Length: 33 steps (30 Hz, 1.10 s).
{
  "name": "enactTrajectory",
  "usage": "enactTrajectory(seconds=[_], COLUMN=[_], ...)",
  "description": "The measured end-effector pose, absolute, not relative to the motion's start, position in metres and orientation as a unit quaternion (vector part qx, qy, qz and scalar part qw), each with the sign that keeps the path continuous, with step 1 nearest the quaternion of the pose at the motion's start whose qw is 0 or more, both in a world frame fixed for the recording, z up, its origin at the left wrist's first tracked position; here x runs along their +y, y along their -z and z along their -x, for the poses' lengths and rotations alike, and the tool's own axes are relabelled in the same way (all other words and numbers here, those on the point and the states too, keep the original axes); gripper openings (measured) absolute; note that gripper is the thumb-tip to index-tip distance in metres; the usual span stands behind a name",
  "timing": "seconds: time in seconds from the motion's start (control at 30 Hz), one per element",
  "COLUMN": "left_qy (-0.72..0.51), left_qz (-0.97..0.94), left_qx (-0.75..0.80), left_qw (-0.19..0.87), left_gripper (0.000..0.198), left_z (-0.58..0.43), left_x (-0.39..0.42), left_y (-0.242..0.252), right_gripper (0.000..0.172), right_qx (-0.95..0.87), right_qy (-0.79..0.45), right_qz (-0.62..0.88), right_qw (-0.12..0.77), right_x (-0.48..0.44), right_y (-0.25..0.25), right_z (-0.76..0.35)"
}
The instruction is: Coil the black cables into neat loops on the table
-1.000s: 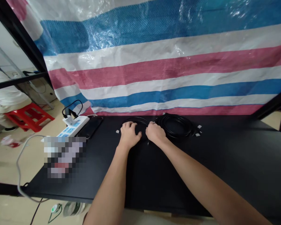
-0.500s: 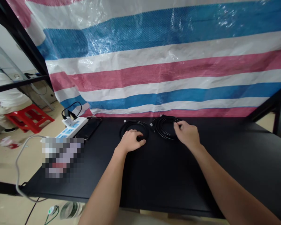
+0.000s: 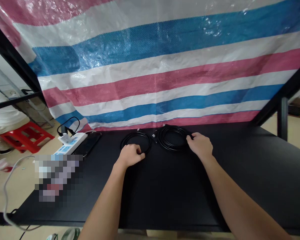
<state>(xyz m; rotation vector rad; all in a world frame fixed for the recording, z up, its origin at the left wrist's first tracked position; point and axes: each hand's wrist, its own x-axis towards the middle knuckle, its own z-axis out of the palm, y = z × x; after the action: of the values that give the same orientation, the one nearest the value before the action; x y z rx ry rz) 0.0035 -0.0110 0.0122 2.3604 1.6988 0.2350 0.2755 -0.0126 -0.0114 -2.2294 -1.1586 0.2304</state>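
Two coils of black cable lie flat on the black table (image 3: 150, 196), side by side near its far edge. My left hand (image 3: 131, 155) rests at the near side of the left coiled cable (image 3: 137, 133), fingers curled over its edge and the thumb close to them. At the right edge of the thicker right coiled cable (image 3: 162, 141), my right hand (image 3: 200, 144) pinches the loops between thumb and fingers. Light-coloured plugs (image 3: 153, 135) stick out between the coils. The fingertips of my left hand are partly hidden.
A white power strip (image 3: 71, 143) with a charger plugged in stands at the left, beside a dark phone (image 3: 88, 146). A blurred patch covers something in front. Striped sheeting (image 3: 150, 76) hangs behind the table. Beyond it at left, a person sits on a red stool (image 3: 27, 136).
The view has tilted up and shifted right. My right hand has moved a little right relative to the left, and the right coil looks wider. My left thumb has come nearer its fingers.
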Motion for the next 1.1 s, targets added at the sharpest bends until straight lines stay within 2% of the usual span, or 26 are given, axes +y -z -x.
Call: enactTrajectory(seconds=[0.13, 0.23, 0.33, 0.4, 0.53, 0.67, 0.73, 0.9, 1.03, 1.1], left_qy=[-0.115, -0.131, -0.188, -0.25, -0.391, -0.484, -0.487, -0.529, -0.569, -0.593], left_qz=[-0.815, -0.823, -0.808, -0.78, -0.716, -0.683, -0.682, -0.631, -0.543, -0.497], left_qx=[0.556, 0.54, 0.547, 0.562, 0.558, 0.493, 0.474, 0.478, 0.513, 0.521], left_qw=[0.117, 0.12, 0.116, 0.115, 0.149, 0.238, 0.272, 0.307, 0.344, 0.361], left_gripper=[0.021, 0.021, 0.017, 0.018, 0.023, 0.039, 0.035, 0.006, 0.009, 0.011], left_z=[-0.009, -0.011, -0.01, -0.01, -0.016, -0.036, -0.046, -0.054, -0.042, -0.032], left_x=[-0.011, -0.009, -0.007, -0.007, -0.01, -0.019, -0.022, -0.02, -0.011, -0.006], left_y=[-0.007, 0.0, 0.004, 0.004, 0.005, 0.008, 0.009, 0.008, 0.004, 0.002], right_gripper=[0.013, 0.01, 0.014, 0.017, 0.019, 0.017, 0.016, 0.018, 0.027, 0.026], right_qx=[-0.412, -0.391, -0.345, -0.312, -0.327, -0.379, -0.4, -0.392, -0.348, -0.321], right_qy=[-0.109, -0.148, -0.282, -0.38, -0.477, -0.509, -0.512, -0.502, -0.433, -0.372], right_qz=[0.833, 0.774, 0.659, 0.575, 0.46, 0.406, 0.403, 0.438, 0.455, 0.502], right_qw=[0.354, 0.475, 0.606, 0.654, 0.674, 0.657, 0.645, 0.634, 0.696, 0.712], right_x=[-0.011, -0.009, -0.008, -0.01, -0.016, -0.021, -0.023, -0.028, -0.023, -0.017], right_y=[0.014, 0.016, 0.015, 0.012, 0.007, 0.008, 0.007, 0.0, 0.003, 0.008], right_z=[-0.283, -0.286, -0.287, -0.286, -0.288, -0.287, -0.285, -0.282, -0.294, -0.304])
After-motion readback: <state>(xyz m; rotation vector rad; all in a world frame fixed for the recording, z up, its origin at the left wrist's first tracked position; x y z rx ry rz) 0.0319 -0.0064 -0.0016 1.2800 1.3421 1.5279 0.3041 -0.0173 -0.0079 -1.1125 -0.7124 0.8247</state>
